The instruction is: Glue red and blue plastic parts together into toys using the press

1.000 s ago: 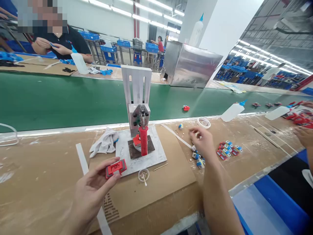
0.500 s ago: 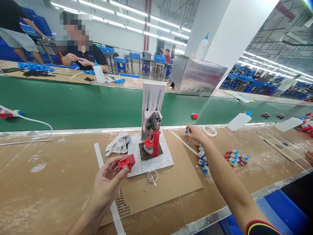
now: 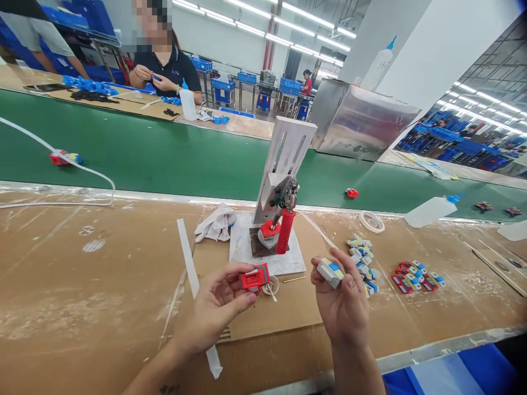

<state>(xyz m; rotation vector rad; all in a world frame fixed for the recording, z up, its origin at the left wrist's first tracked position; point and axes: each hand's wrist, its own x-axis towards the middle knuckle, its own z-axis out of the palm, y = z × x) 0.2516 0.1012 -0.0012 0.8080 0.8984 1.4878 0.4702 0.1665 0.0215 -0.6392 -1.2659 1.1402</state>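
Left hand (image 3: 218, 304) gripping flat red frame (image 3: 254, 277), right hand (image 3: 343, 302) pinching small grey-blue-yellow block (image 3: 330, 271)

Two small parts, one in each of your hands.
You pinch the red frame (image 3: 254, 277) at 9 o'clock of the grey block with blue-yellow face (image 3: 330, 272), tilted, apart.

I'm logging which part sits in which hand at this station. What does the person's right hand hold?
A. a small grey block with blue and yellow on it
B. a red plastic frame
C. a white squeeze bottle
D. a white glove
A: the right hand pinches a small grey block with blue and yellow markings, while the red frame is in the left hand.
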